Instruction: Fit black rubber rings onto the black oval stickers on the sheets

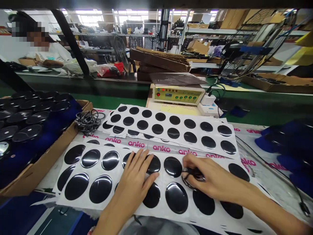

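A white sheet (162, 182) bearing two rows of glossy black round stickers (176, 197) lies across the near part of the bench. My left hand (138, 178) rests flat on its middle, fingers spread over some of the circles. Over the right part of the same sheet, my right hand (207, 176) is closed around thin black rings (189, 178), which show below and left of its fingers. More sheets of black circles (174, 133) lie behind. At their left end sits a tangled pile of black rings (90, 121).
A cardboard box (52, 153) of dark round-topped items stands at the left. Behind the sheets is a yellow control box (178, 95). A black cable (271, 163) and dark blue items (288, 147) lie at the right. Another person (52, 52) is at the back left.
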A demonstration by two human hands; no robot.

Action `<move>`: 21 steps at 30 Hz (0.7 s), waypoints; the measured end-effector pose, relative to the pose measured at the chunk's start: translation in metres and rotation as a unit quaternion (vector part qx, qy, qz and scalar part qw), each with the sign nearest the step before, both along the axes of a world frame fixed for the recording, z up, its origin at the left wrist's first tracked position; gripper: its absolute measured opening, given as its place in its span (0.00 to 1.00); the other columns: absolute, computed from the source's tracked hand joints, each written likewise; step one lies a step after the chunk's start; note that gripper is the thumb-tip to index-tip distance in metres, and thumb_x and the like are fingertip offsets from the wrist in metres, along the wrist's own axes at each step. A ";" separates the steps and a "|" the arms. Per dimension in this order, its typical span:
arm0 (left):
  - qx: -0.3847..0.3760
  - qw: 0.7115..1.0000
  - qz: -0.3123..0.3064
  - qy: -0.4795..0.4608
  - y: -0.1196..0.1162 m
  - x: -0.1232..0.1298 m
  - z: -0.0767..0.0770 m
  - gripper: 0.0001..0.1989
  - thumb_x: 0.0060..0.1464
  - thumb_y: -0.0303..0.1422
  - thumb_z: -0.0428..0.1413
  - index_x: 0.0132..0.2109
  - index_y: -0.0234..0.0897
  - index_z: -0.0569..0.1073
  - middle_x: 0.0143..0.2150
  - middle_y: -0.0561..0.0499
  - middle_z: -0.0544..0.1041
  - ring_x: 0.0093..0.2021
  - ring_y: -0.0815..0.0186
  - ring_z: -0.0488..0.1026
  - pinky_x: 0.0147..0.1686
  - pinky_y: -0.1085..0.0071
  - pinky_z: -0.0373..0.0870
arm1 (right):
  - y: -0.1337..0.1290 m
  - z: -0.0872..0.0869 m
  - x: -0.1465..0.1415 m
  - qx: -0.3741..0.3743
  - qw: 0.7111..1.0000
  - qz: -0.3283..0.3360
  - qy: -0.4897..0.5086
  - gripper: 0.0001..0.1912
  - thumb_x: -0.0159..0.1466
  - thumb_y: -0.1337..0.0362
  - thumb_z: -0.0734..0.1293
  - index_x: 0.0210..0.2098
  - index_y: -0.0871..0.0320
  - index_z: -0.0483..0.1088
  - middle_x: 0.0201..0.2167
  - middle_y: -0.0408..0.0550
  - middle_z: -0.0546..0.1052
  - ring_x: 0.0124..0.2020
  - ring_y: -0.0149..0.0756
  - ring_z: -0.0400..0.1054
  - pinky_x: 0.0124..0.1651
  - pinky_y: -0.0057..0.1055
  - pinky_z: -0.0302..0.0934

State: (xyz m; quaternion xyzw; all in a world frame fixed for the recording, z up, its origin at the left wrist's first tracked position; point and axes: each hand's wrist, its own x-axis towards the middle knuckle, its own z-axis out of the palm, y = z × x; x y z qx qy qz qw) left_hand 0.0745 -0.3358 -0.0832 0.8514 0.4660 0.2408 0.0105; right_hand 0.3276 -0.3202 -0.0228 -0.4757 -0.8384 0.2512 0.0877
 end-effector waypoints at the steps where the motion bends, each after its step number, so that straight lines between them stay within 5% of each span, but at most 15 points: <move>1: 0.007 1.000 0.004 0.017 0.001 -0.002 -0.006 0.21 0.65 0.39 0.46 0.61 0.35 0.60 0.63 0.44 0.64 0.64 0.53 0.59 0.60 0.47 0.61 | 0.008 -0.006 -0.011 0.012 0.999 0.032 -0.021 0.06 0.63 0.65 0.59 0.41 0.54 0.61 0.28 0.42 0.74 0.27 0.34 0.66 0.30 0.29 0.56; 4: 0.006 0.999 0.023 0.039 0.002 -0.003 -0.016 0.21 0.65 0.39 0.46 0.61 0.34 0.61 0.63 0.45 0.64 0.64 0.54 0.59 0.60 0.48 0.60 | 0.023 -0.019 -0.027 0.064 0.992 0.075 -0.076 0.11 0.62 0.67 0.58 0.44 0.56 0.62 0.29 0.44 0.75 0.26 0.36 0.68 0.30 0.30 0.53; 10: -0.005 0.998 0.045 0.036 0.001 0.001 -0.014 0.22 0.64 0.40 0.46 0.61 0.35 0.61 0.63 0.47 0.64 0.64 0.54 0.59 0.60 0.49 0.59 | 0.025 -0.033 -0.028 0.119 0.984 0.083 -0.103 0.25 0.61 0.67 0.57 0.58 0.57 0.57 0.33 0.45 0.77 0.28 0.38 0.70 0.29 0.32 0.51; 16: -0.019 0.999 0.041 0.021 0.003 0.000 -0.014 0.21 0.64 0.40 0.48 0.60 0.36 0.62 0.63 0.47 0.65 0.63 0.54 0.60 0.60 0.49 0.60 | 0.029 -0.042 -0.033 0.147 0.984 0.081 -0.064 0.17 0.56 0.69 0.58 0.45 0.58 0.66 0.35 0.47 0.74 0.31 0.36 0.68 0.29 0.30 0.51; 21: -0.034 0.999 0.037 0.005 0.003 0.001 -0.012 0.21 0.63 0.40 0.48 0.59 0.37 0.62 0.62 0.48 0.65 0.63 0.55 0.61 0.60 0.49 0.60 | 0.031 -0.042 -0.036 0.156 0.984 0.075 -0.044 0.11 0.53 0.70 0.58 0.37 0.57 0.63 0.33 0.46 0.69 0.29 0.34 0.62 0.28 0.28 0.49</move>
